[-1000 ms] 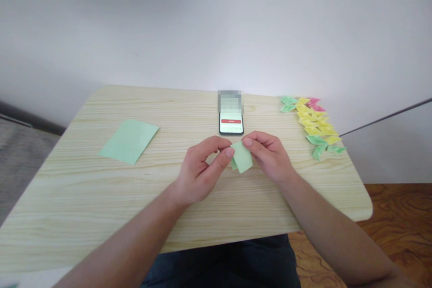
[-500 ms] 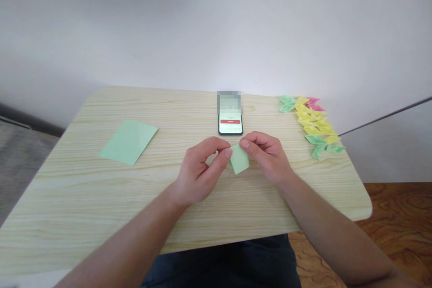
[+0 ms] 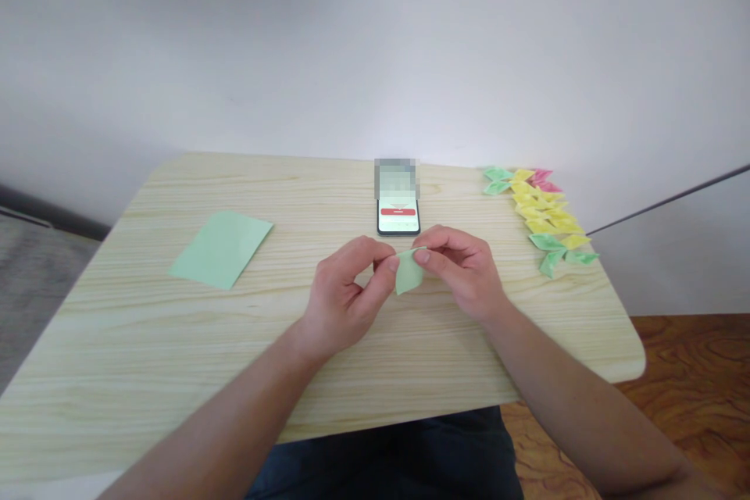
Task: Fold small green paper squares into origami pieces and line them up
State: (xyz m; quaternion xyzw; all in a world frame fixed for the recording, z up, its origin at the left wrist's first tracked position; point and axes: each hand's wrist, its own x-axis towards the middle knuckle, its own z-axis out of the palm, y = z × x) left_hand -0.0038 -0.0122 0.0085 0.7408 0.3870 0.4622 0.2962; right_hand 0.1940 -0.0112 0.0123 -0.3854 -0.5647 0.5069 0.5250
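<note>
Between my two hands is a small folded piece of green paper (image 3: 408, 273), raised over the table in front of the phone. My left hand (image 3: 352, 293) pinches its left edge between thumb and forefinger. At its upper right corner, the thumb and fingers of my right hand (image 3: 462, 269) are closed on it. The paper's lower part hangs free towards me, slightly curved. Fingers hide its back and side edges.
A phone (image 3: 398, 217) with a lit screen lies beyond my hands, near the wall. Flat green paper (image 3: 223, 250) rests at the left of the wooden table (image 3: 234, 367). Several folded yellow paper pieces (image 3: 542, 207) lie at the right, with green and pink ones (image 3: 544, 180) beside them.
The folded green paper has turned in my fingers, and less of its face and its lower flap shows. Both hands keep their pinch and have barely shifted.
</note>
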